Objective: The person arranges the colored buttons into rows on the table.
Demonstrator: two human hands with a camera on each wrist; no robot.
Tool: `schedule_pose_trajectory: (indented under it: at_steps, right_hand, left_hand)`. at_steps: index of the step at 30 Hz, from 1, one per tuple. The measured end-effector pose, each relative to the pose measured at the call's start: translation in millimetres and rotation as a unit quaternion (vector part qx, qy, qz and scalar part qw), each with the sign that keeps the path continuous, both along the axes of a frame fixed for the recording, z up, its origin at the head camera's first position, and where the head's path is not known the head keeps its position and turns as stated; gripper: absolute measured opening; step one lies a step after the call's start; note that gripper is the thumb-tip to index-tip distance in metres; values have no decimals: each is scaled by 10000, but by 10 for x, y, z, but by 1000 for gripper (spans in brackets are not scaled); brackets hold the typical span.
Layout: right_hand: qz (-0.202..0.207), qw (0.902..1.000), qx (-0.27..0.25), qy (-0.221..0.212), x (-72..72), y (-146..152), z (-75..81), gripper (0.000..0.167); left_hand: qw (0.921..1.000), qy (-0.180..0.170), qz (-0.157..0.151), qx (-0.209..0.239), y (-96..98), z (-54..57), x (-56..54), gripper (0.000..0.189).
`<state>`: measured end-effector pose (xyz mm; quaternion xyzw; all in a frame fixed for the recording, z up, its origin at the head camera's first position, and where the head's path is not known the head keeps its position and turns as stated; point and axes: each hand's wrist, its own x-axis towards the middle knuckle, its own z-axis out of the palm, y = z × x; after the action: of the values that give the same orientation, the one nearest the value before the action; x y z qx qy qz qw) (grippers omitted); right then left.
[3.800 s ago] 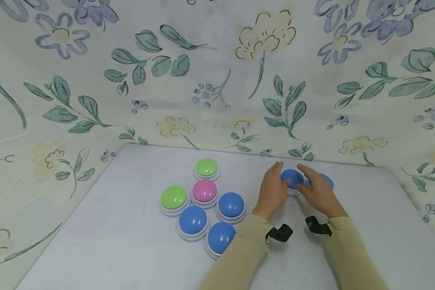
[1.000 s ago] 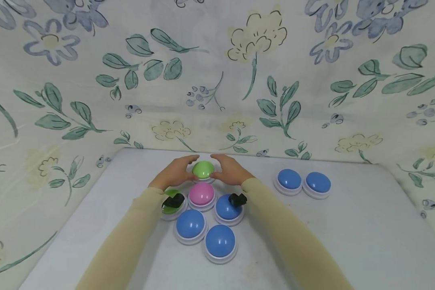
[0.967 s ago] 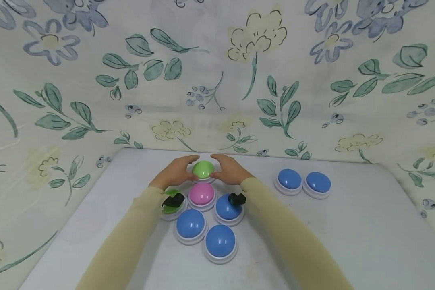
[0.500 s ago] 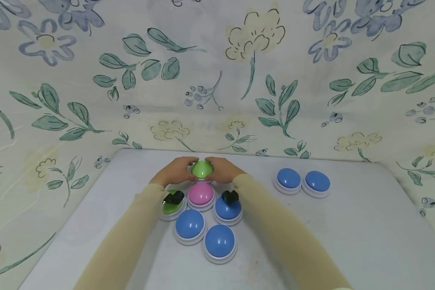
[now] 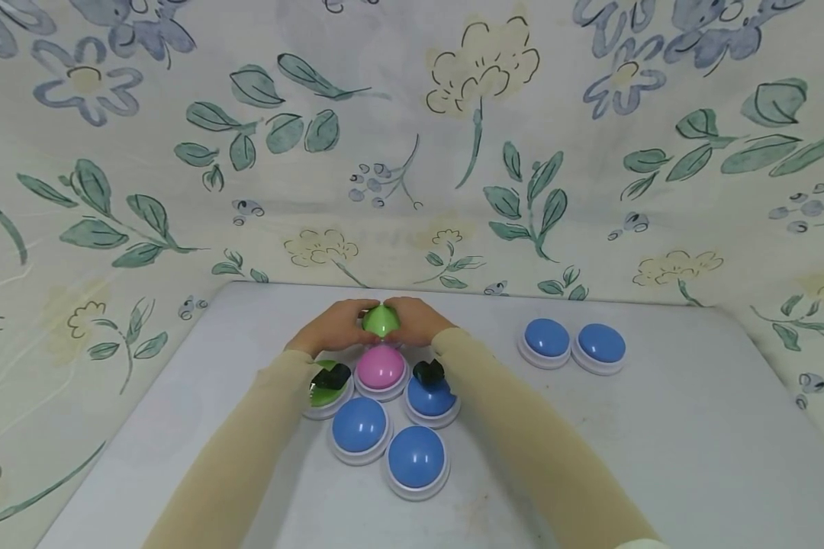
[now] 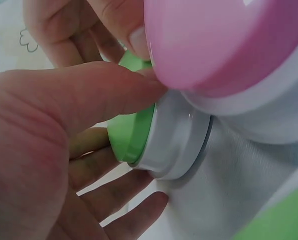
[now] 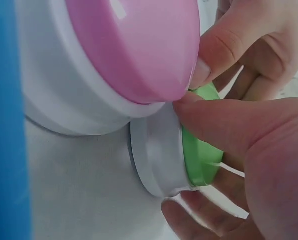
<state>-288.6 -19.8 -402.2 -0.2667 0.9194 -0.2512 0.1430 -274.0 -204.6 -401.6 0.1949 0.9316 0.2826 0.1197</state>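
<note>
A green dome push button (image 5: 381, 323) on a white base stands at the back of the white table. My left hand (image 5: 333, 324) holds its left side and my right hand (image 5: 417, 322) its right side, thumbs on the near side and fingers around the far side. The dome looks creased to a peak between the hands. In the left wrist view the green cap (image 6: 131, 137) shows under my thumb. In the right wrist view the button's white base (image 7: 158, 155) stands on the cloth. Just in front is a pink push button (image 5: 381, 367), near my thumbs.
A second green button (image 5: 324, 395) lies under my left wrist camera. Blue buttons stand nearer: one (image 5: 431, 400) below my right wrist, one (image 5: 359, 425) and another (image 5: 416, 457) in front. Two more blue buttons, one (image 5: 546, 338) beside the other (image 5: 600, 345), sit at the right. A floral cloth hangs behind.
Both hands have come left from a blue button at the right to the back green button. Over the last second they have closed in on it, and its dome now looks peaked.
</note>
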Motion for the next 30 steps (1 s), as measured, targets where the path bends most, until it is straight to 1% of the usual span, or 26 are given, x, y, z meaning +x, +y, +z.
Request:
schedule_pose_trajectory:
  at_steps: [3, 8, 13, 18, 25, 30]
  right_hand:
    - [48, 10000, -76, -18, 8, -5, -1, 61]
    - [180, 9995, -242, 34, 21, 5, -4, 56]
    - [233, 9991, -303, 171, 30, 38, 6, 54]
    - [215, 9987, -245, 389, 64, 74, 43, 57]
    - [231, 9969, -439, 613, 117, 125, 80, 50]
    - [170, 9959, -458, 767, 150, 174, 93, 55]
  left_hand:
    - [9999, 143, -68, 6, 12, -12, -2, 73]
    - [9996, 269, -26, 42, 13, -13, 27, 72]
    - [9992, 373, -53, 151, 10, 27, 54, 70]
    - [9987, 487, -52, 164, 21, 66, 64, 69]
    - [9973, 715, -45, 148, 71, 105, 115, 69]
    - [9959, 883, -34, 214, 106, 142, 157, 68]
